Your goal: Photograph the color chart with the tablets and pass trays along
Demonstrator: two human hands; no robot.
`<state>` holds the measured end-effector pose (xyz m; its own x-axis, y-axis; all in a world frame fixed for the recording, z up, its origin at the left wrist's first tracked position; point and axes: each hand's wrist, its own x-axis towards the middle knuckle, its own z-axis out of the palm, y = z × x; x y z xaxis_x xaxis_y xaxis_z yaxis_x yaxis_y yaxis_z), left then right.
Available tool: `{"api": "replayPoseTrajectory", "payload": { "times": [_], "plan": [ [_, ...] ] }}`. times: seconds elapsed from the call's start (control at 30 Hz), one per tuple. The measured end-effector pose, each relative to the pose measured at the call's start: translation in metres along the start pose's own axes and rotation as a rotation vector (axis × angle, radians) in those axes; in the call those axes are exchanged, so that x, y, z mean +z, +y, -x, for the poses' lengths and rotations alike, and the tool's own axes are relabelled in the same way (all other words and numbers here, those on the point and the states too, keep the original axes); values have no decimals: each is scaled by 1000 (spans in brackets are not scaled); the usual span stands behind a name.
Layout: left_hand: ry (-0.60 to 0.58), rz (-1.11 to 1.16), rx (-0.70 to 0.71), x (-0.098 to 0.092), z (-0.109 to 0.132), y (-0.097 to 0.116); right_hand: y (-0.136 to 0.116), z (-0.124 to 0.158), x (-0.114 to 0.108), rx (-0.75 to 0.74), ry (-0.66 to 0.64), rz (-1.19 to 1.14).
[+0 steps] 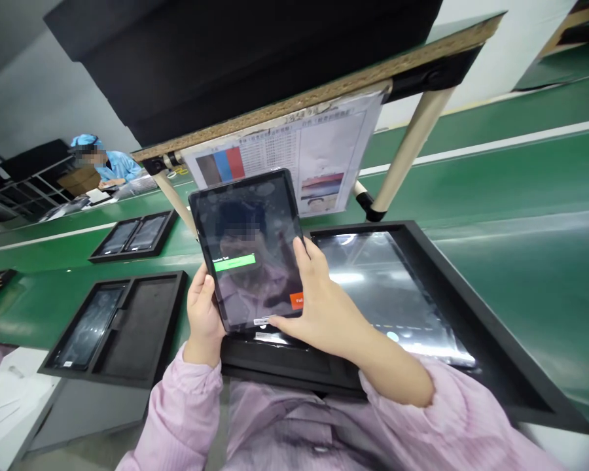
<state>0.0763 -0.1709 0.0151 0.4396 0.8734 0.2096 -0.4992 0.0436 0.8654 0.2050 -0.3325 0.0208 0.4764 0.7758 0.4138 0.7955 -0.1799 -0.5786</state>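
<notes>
A black tablet (250, 229) is held up in front of me, its dark screen reading "Speaker Test" over a green bar, with a red "Fail" button at lower right. My left hand (203, 307) grips the tablet's lower left edge, thumb on the front. My right hand (324, 301) wraps its right edge with the fingers, while the thumb reaches over the lower rim near a small white label (262, 321). Below and behind the tablet lies a black foam tray (407, 229) holding another glossy tablet (397, 294); the tray's left part is partly hidden.
To the left, a two-slot foam tray (177, 294) holds one tablet (88, 327); a smaller tray (164, 239) with two tablets lies beyond. A shelf with a pipe leg (412, 144) and printed sheet (328, 150) stands ahead. A co-worker (120, 167) in blue sits far left.
</notes>
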Motion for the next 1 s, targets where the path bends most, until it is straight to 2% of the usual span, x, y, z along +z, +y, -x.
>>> {"api": "replayPoseTrajectory", "payload": {
  "times": [0.17, 0.4, 0.53, 1.0],
  "plan": [
    [5, 6, -17, -4, -2, -10, 5, -2, 8, -15, 17, 142],
    [26, 4, -38, -9, -3, -17, 8, -3, 9, -5, 217, 12],
    [55, -10, -20, -11, -3, -19, 6, -1, 6, 18, 185, -48],
    [42, 18, -43, -10, -2, -17, 5, 0, 7, 113, 17, -112]
  ]
}}
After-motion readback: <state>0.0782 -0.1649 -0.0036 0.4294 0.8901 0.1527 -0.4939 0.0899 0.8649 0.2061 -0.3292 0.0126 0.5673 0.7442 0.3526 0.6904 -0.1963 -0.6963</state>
